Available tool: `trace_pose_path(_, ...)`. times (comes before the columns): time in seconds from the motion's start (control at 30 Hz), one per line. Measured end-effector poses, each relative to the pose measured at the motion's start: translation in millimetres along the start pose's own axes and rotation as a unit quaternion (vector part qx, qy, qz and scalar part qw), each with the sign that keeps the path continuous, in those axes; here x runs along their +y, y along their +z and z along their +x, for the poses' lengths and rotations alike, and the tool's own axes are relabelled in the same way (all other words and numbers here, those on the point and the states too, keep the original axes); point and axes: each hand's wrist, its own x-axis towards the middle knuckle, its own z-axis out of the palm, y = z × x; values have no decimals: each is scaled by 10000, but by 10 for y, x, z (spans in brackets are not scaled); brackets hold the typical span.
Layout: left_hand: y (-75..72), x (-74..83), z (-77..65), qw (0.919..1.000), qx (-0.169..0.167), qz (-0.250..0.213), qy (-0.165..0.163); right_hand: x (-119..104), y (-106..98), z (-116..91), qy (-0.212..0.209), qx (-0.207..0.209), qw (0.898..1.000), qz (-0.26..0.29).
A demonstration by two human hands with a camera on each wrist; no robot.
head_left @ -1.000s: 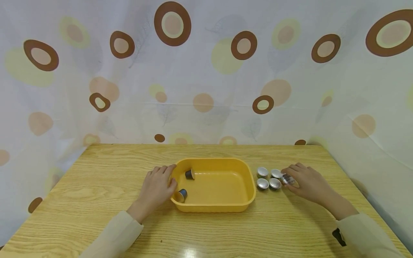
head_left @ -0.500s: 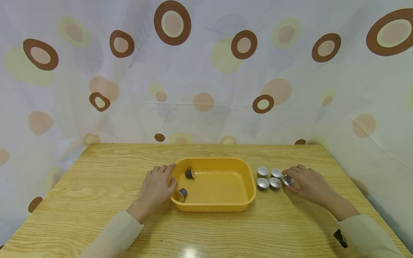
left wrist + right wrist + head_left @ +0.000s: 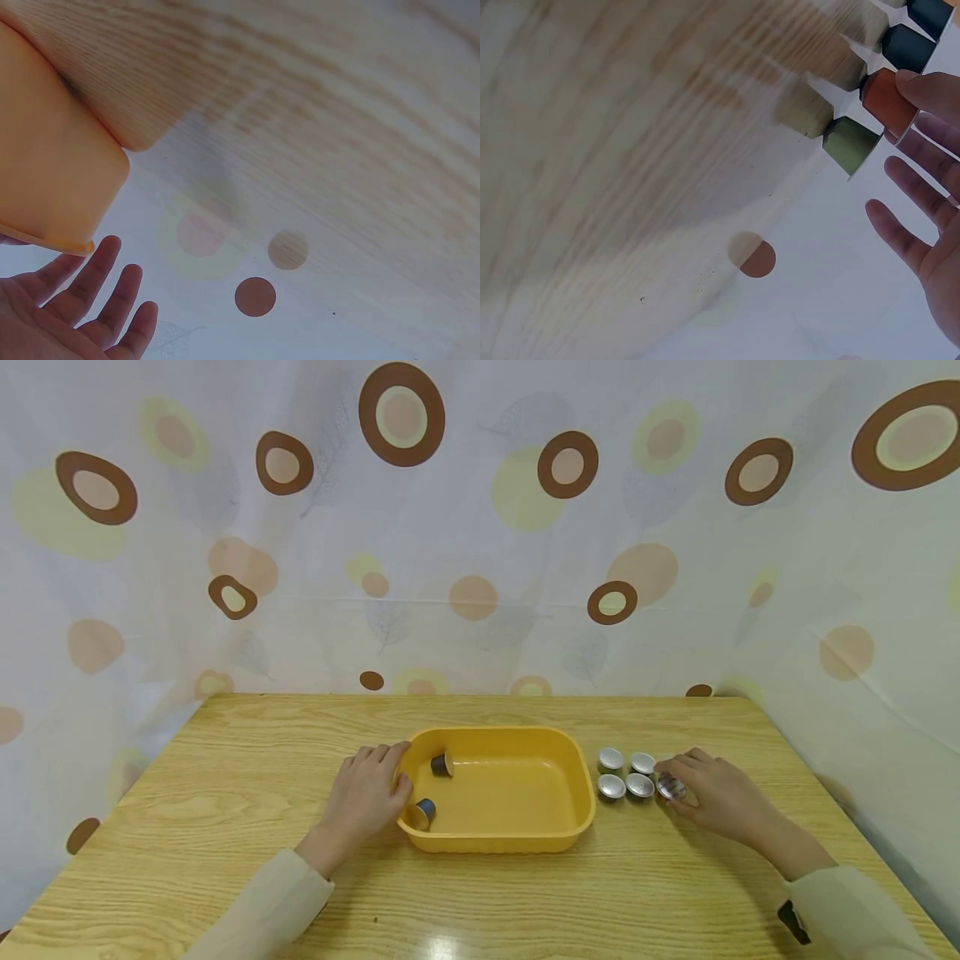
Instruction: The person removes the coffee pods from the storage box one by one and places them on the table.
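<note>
My left hand (image 3: 363, 797) holds the left rim of a yellow plastic tub (image 3: 495, 843), thumb over the inner side. In the left wrist view its other fingers spread below the rim. A dark coffee capsule (image 3: 441, 766) and a blue one (image 3: 424, 811) lie on their sides in the tub. My right hand (image 3: 720, 797) pinches an orange-brown coffee capsule (image 3: 889, 101), foil lid up, at the right end of the front row. Beside it stand several foil-up capsules (image 3: 639, 787); a green capsule (image 3: 850, 145) shows in the right wrist view. The pinching index fingertip is partly hidden there.
The wooden table (image 3: 262, 752) carries everything. A white patterned cloth (image 3: 480, 527) hangs behind the table's back edge and along its right side. The capsule group sits just right of the tub.
My right hand has shifted its capsule slightly toward me, bringing it beside the front row. My left hand, the tub and the other capsules have stayed put.
</note>
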Motion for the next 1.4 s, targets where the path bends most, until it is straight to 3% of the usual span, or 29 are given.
trace_pose_path(0.63,4,0,1,10000,-59,11,-75,24,84,-33,-149,274,9995,38)
trace_pose_path(1.4,10,-9,2,10000,-26,3,-12,23,40,-28,-119,52,9999,64)
